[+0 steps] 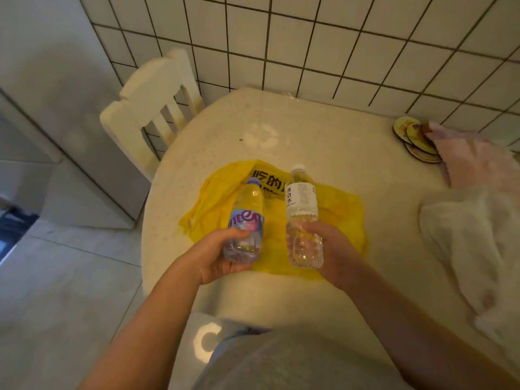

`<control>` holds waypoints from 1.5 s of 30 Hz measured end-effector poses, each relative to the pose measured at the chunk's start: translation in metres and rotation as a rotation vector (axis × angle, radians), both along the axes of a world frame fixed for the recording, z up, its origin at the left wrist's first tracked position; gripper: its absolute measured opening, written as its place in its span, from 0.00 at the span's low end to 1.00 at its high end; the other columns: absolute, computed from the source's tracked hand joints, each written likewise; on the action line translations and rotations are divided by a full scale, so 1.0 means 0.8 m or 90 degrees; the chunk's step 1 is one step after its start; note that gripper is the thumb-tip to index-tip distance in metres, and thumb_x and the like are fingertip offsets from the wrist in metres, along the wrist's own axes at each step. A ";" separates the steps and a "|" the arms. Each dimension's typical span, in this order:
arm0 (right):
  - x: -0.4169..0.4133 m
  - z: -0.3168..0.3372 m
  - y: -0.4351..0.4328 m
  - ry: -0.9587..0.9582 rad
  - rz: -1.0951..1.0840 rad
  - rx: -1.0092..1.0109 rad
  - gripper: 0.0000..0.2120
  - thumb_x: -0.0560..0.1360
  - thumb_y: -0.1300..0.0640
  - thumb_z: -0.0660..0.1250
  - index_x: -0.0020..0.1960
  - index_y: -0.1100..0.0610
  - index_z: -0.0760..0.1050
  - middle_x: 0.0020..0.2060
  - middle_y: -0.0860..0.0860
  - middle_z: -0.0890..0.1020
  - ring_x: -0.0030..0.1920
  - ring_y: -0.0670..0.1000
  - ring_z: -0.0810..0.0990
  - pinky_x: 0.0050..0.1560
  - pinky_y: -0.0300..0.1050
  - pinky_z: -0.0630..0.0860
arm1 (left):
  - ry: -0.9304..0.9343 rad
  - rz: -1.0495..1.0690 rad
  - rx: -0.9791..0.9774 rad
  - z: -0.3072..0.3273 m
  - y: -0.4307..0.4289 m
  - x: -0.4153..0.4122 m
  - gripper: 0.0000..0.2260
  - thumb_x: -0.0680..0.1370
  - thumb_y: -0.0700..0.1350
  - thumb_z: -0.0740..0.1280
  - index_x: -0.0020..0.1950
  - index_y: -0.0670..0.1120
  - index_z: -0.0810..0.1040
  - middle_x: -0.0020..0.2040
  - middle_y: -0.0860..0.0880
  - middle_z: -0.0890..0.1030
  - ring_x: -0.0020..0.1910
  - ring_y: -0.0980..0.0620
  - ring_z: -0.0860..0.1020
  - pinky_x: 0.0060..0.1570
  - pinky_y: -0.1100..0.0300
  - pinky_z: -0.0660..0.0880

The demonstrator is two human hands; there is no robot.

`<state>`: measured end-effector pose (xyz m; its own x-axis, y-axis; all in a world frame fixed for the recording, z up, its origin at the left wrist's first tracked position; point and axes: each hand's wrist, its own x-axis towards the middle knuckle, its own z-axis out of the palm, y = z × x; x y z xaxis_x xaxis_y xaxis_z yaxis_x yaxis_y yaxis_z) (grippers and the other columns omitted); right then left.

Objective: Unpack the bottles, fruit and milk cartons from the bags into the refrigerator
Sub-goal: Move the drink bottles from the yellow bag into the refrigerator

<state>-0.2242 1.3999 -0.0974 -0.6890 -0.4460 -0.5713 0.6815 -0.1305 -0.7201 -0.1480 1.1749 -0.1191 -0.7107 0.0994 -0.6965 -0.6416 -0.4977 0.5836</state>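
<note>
Yellow and flattened, a plastic bag (219,198) with black print lies near the front edge of the desk (323,142), toward its left side. Above it the left hand (222,257) grips the base of a purple-labelled bottle (247,218), and the right hand (334,254) grips the lower half of a white-labelled bottle (301,198). Both bottles are clear and capped. A white bag (472,249) slumps at the right edge, with a pink cloth (472,164) and round coasters (413,136) near the far right corner.

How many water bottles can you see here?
2. The blue-label bottle is in the left hand, the white-label bottle in the right hand, both over the yellow bag. The white bag at right may hide more.
</note>
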 end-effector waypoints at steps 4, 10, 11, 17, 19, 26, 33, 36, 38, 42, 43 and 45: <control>0.046 0.014 0.021 0.026 0.003 -0.075 0.35 0.64 0.58 0.73 0.70 0.64 0.71 0.51 0.60 0.80 0.45 0.57 0.82 0.45 0.52 0.81 | 0.094 0.026 0.016 0.016 0.029 0.056 0.31 0.57 0.41 0.76 0.60 0.43 0.78 0.49 0.41 0.84 0.44 0.44 0.83 0.48 0.50 0.81; 0.147 0.028 0.043 0.069 -0.035 -0.093 0.29 0.65 0.62 0.70 0.65 0.63 0.72 0.43 0.59 0.82 0.40 0.56 0.84 0.37 0.49 0.81 | 0.186 0.066 0.010 0.045 0.065 0.164 0.48 0.51 0.48 0.86 0.68 0.39 0.74 0.54 0.39 0.82 0.47 0.42 0.83 0.45 0.47 0.82; 0.166 0.029 0.044 0.071 -0.038 -0.098 0.27 0.65 0.63 0.71 0.63 0.62 0.73 0.41 0.58 0.82 0.39 0.55 0.84 0.34 0.48 0.81 | 0.186 0.077 0.001 0.049 0.071 0.186 0.47 0.51 0.51 0.86 0.67 0.39 0.75 0.53 0.39 0.83 0.46 0.43 0.83 0.44 0.48 0.83; 0.270 0.030 0.026 0.069 -0.021 -0.063 0.21 0.66 0.54 0.71 0.57 0.58 0.76 0.41 0.56 0.84 0.36 0.55 0.84 0.35 0.46 0.80 | 0.141 0.163 -0.098 0.063 0.090 0.316 0.47 0.46 0.61 0.85 0.59 0.42 0.78 0.49 0.42 0.85 0.45 0.46 0.85 0.44 0.53 0.83; 0.300 0.030 0.012 0.071 0.002 -0.039 0.22 0.64 0.51 0.73 0.57 0.57 0.77 0.41 0.57 0.84 0.36 0.55 0.84 0.37 0.47 0.80 | 0.118 0.198 -0.140 0.063 0.082 0.350 0.46 0.50 0.60 0.83 0.62 0.40 0.77 0.48 0.42 0.85 0.44 0.46 0.85 0.42 0.55 0.82; 0.377 0.036 -0.083 0.139 0.108 -0.013 0.26 0.66 0.49 0.78 0.60 0.55 0.77 0.45 0.56 0.86 0.43 0.57 0.85 0.43 0.50 0.79 | 0.135 0.327 -0.201 0.063 0.010 0.448 0.29 0.62 0.55 0.76 0.58 0.41 0.78 0.49 0.40 0.85 0.45 0.45 0.85 0.44 0.54 0.82; 0.459 0.031 -0.271 0.184 0.225 -0.021 0.27 0.65 0.50 0.76 0.62 0.56 0.75 0.50 0.58 0.85 0.46 0.59 0.85 0.44 0.52 0.79 | 0.130 0.448 -0.251 0.052 -0.150 0.567 0.37 0.60 0.59 0.75 0.63 0.39 0.76 0.52 0.39 0.84 0.47 0.43 0.84 0.44 0.52 0.82; 0.511 0.031 -0.375 0.214 0.268 -0.015 0.27 0.66 0.52 0.79 0.62 0.57 0.76 0.49 0.58 0.85 0.46 0.59 0.85 0.42 0.51 0.80 | 0.136 0.485 -0.276 0.047 -0.244 0.625 0.32 0.65 0.55 0.74 0.63 0.38 0.75 0.51 0.38 0.84 0.45 0.44 0.85 0.41 0.54 0.82; 0.551 0.032 -0.449 0.234 0.298 -0.013 0.22 0.69 0.54 0.76 0.60 0.56 0.76 0.49 0.57 0.85 0.47 0.58 0.85 0.42 0.49 0.81 | 0.135 0.516 -0.292 0.044 -0.311 0.669 0.34 0.66 0.56 0.74 0.64 0.36 0.74 0.51 0.37 0.84 0.45 0.44 0.84 0.43 0.52 0.82; 0.627 0.031 -0.590 0.264 0.364 -0.004 0.20 0.72 0.56 0.73 0.63 0.55 0.76 0.50 0.54 0.86 0.50 0.56 0.85 0.43 0.46 0.80 | 0.123 0.563 -0.315 0.047 -0.436 0.758 0.39 0.60 0.62 0.74 0.64 0.38 0.75 0.50 0.39 0.85 0.46 0.43 0.84 0.50 0.48 0.80; 0.644 0.031 -0.621 0.269 0.378 -0.004 0.22 0.71 0.54 0.74 0.64 0.55 0.76 0.51 0.53 0.85 0.51 0.56 0.85 0.44 0.47 0.80 | 0.120 0.576 -0.320 0.047 -0.463 0.776 0.40 0.60 0.63 0.74 0.64 0.39 0.76 0.50 0.39 0.85 0.47 0.42 0.84 0.52 0.46 0.80; 0.672 0.031 -0.679 0.273 0.394 0.001 0.26 0.70 0.51 0.74 0.67 0.53 0.74 0.55 0.52 0.84 0.54 0.57 0.84 0.51 0.53 0.81 | 0.111 0.607 -0.326 0.049 -0.514 0.807 0.42 0.59 0.64 0.76 0.64 0.39 0.76 0.51 0.39 0.85 0.47 0.41 0.84 0.53 0.45 0.79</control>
